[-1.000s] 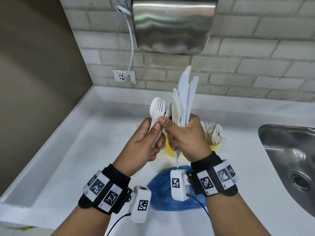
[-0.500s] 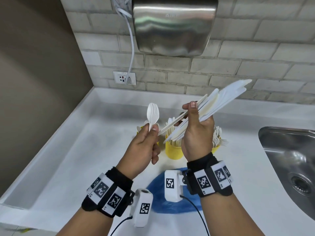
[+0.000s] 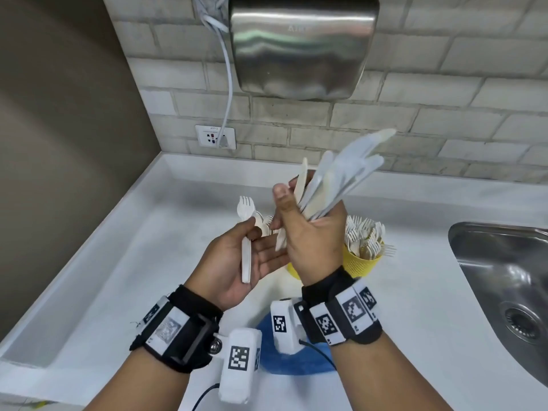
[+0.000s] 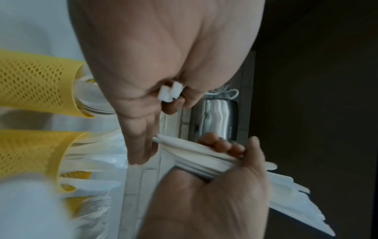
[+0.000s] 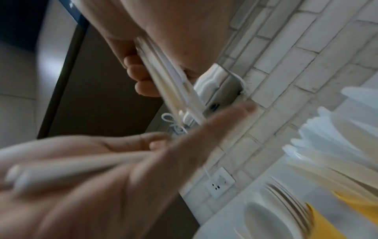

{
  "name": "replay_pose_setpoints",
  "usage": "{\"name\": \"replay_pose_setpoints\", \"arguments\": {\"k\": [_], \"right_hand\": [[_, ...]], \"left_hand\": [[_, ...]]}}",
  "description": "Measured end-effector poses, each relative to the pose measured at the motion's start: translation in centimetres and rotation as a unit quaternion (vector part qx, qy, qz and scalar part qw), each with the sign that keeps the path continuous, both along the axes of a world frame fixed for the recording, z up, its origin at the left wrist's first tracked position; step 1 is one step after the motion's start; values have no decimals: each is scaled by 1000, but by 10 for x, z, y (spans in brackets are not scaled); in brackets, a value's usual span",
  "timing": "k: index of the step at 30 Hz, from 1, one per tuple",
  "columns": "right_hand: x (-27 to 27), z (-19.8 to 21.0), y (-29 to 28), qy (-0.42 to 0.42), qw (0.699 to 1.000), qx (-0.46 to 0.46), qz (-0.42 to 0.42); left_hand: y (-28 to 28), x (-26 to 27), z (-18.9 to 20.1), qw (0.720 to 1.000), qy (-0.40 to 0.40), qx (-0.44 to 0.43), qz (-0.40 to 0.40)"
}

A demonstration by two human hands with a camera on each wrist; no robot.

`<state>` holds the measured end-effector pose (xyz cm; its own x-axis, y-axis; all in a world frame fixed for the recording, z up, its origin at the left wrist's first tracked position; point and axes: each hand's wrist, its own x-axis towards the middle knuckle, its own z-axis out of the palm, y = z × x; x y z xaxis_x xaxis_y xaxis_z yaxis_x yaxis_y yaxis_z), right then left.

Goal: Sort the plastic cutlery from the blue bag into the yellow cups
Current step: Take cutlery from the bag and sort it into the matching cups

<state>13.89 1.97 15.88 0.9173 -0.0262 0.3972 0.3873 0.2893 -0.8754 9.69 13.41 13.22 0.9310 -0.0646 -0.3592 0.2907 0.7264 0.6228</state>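
Note:
My left hand (image 3: pixel 252 253) lies palm up, its thumb pinching a white plastic fork (image 3: pixel 246 212) across the fingers; the left wrist view shows two white handle ends (image 4: pixel 170 93) in that pinch. Right beside it, my right hand (image 3: pixel 308 232) grips a bundle of white knives (image 3: pixel 341 179) that fans up and to the right. One yellow mesh cup (image 3: pixel 361 262) full of forks stands just right of the hands. Another yellow cup (image 3: pixel 292 266) is mostly hidden behind them. The blue bag (image 3: pixel 284 363) lies flat on the counter under my wrists.
A steel sink (image 3: pixel 504 277) is sunk into the white counter (image 3: pixel 133 262) at the right. A steel hand dryer (image 3: pixel 302 46) hangs on the brick wall above, its cable running to a socket (image 3: pixel 215 137). A brown wall closes off the left side.
The right hand swung the knife bundle from leaning far right to more upright and came against the left hand. The left hand turned palm up, its cutlery now lying across the fingers.

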Motion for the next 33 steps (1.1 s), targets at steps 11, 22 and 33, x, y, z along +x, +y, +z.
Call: {"name": "replay_pose_setpoints", "arguments": {"k": [11,22,33], "right_hand": [[-8,-19,9,63,995,-33,65],[-7,-28,6,38,994,-46,93],[20,-36,-40,174,974,139,49]], "left_hand": [[3,1,-17,1000,6,-14,3],[0,-4,-8,999,-29,26,-4],[0,-19,-5,873,-169,458,5]]}}
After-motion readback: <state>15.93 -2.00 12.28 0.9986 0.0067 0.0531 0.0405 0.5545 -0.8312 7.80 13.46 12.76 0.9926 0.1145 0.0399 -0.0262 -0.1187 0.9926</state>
